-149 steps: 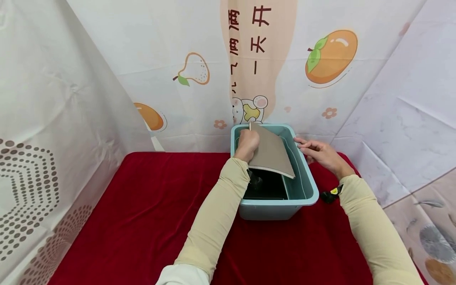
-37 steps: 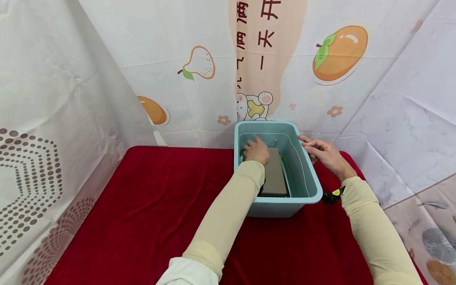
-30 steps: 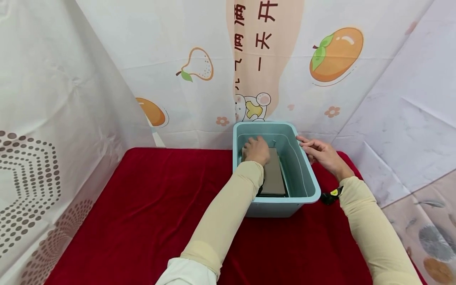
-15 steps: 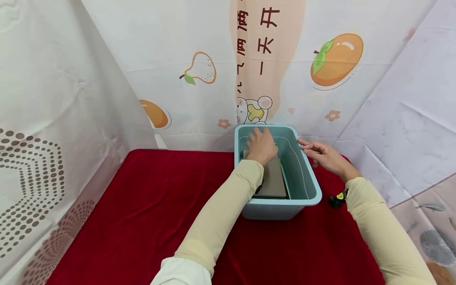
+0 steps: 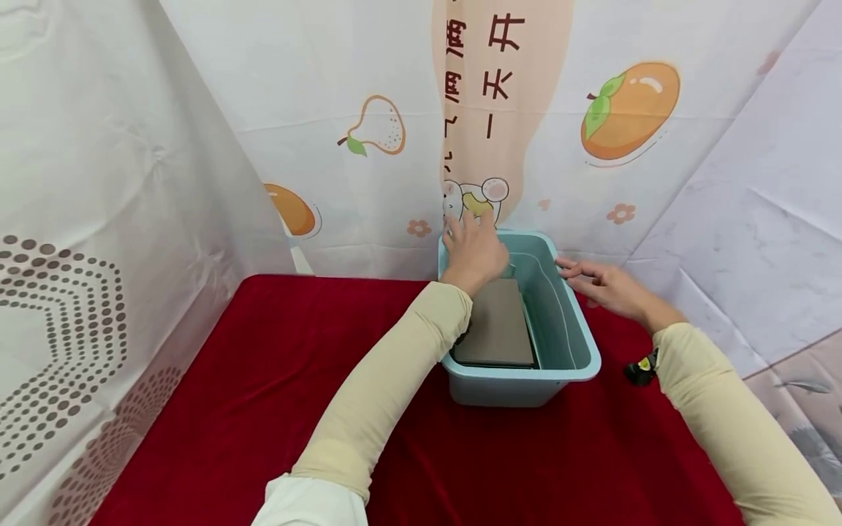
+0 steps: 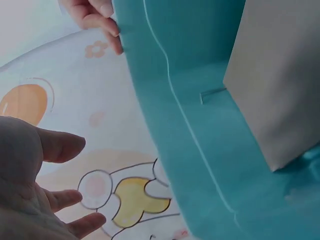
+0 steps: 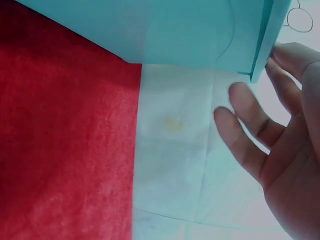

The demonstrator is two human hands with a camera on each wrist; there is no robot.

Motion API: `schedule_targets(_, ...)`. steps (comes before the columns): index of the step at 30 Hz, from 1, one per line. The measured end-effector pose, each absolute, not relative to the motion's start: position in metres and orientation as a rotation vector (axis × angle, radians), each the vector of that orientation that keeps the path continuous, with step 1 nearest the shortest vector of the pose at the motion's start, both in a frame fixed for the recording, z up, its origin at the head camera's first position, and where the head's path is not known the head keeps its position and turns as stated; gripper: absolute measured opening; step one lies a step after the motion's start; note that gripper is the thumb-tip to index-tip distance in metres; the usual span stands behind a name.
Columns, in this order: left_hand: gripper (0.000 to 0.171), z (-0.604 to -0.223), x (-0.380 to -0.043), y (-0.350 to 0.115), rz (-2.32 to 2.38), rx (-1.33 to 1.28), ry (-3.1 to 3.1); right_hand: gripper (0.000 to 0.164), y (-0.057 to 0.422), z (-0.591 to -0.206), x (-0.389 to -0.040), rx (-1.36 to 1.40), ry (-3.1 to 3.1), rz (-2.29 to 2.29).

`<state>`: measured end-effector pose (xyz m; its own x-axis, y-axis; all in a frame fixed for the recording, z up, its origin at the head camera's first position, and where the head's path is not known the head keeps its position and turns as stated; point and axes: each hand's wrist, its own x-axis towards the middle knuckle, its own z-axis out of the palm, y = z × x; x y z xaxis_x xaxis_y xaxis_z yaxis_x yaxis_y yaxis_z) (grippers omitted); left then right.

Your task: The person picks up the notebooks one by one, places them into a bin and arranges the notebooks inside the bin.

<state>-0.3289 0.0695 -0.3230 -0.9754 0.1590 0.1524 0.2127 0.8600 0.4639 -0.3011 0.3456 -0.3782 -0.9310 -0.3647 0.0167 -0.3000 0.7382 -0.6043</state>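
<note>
A light-blue plastic bin (image 5: 520, 374) stands near the back of the red-covered table. Flat inside it lies a thin grey-brown notebook (image 5: 501, 321), with a black edge showing beneath. My left hand (image 5: 475, 252) hovers over the bin's back-left corner, fingers spread and holding nothing. In the left wrist view that hand's thumb (image 6: 62, 146) and fingers are apart from the bin wall. Fingertips of my right hand (image 5: 612, 288) touch the outside of the bin's right rim; its lower fingers (image 7: 240, 142) hang loosely bent and free. What lies under the notebook is mostly hidden.
Red cloth (image 5: 316, 380) covers the table to the left and in front of the bin. A printed white curtain (image 5: 368, 58) rises right behind the bin, and more curtains flank both sides. A black wrist device (image 5: 639, 371) hangs at my right sleeve.
Five seconds ago the left hand held the notebook tilted above the bin; now the notebook lies inside. Since then, that hand has let go and risen toward the back rim. The right hand stays at the rim.
</note>
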Motion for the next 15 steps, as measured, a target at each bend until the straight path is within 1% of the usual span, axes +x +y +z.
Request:
schedule_targets(5, 0.057, -0.315, -0.334, 0.056, -0.726, -0.29, -2.901, 0.039, 0.343, -0.37, -0.298, -0.643, 2.959, -0.681)
schedule_targets(10, 0.062, -0.314, -0.342, 0.041, -0.648, -0.307, -2.84, 0.049, 0.33, -0.358, -0.302, -0.756, 3.052, -0.401)
schedule_targets(12, 0.065, -0.316, -0.344, 0.034, -0.64, -0.318, -2.824, 0.046, 0.325, -0.352, -0.303, -0.754, 3.056, -0.32)
schedule_targets(15, 0.068, -0.318, -0.346, 0.023, -0.62, -0.295, -2.822, 0.035, 0.316, -0.344, -0.304, -0.72, 3.058, -0.251)
